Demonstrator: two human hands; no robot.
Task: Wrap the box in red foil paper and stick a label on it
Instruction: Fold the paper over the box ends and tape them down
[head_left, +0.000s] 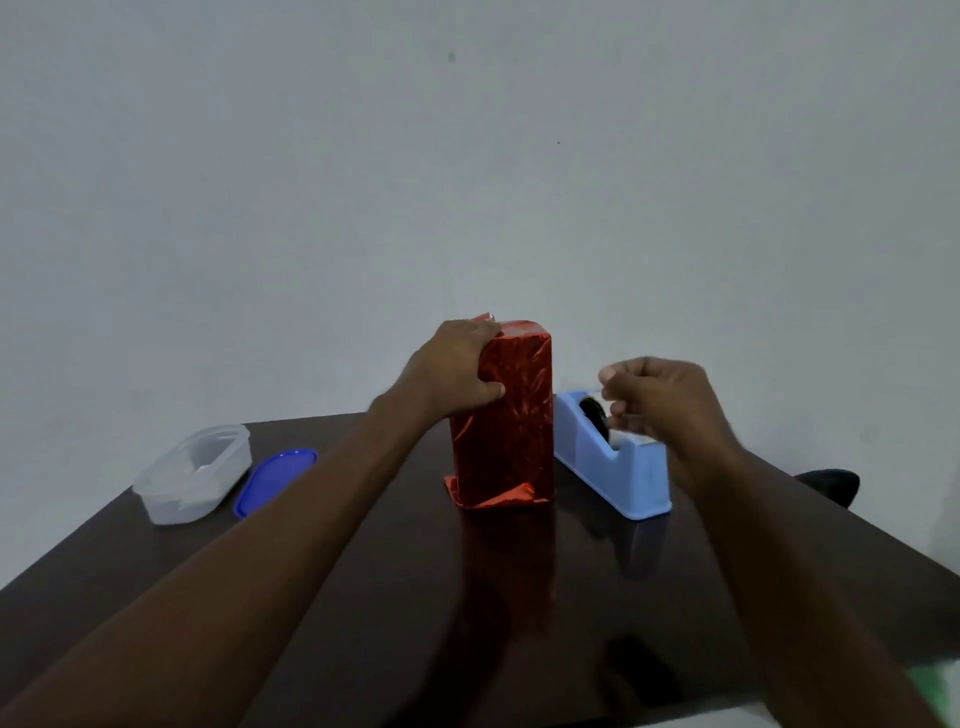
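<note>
Near the tabletop's (363, 597) left edge sat a clear container (193, 473) and blue lid (275, 480). At centre, the foil-wrapped box (506, 415) stood upright, the left hand's (457, 371) grip curled round its top. The right hand (657, 400), above the tape dispenser (613, 460), pinched something blurred, probably tape. Sealing seemed underway; next, pressing tape onto the loose top flap. No label showed.
</note>
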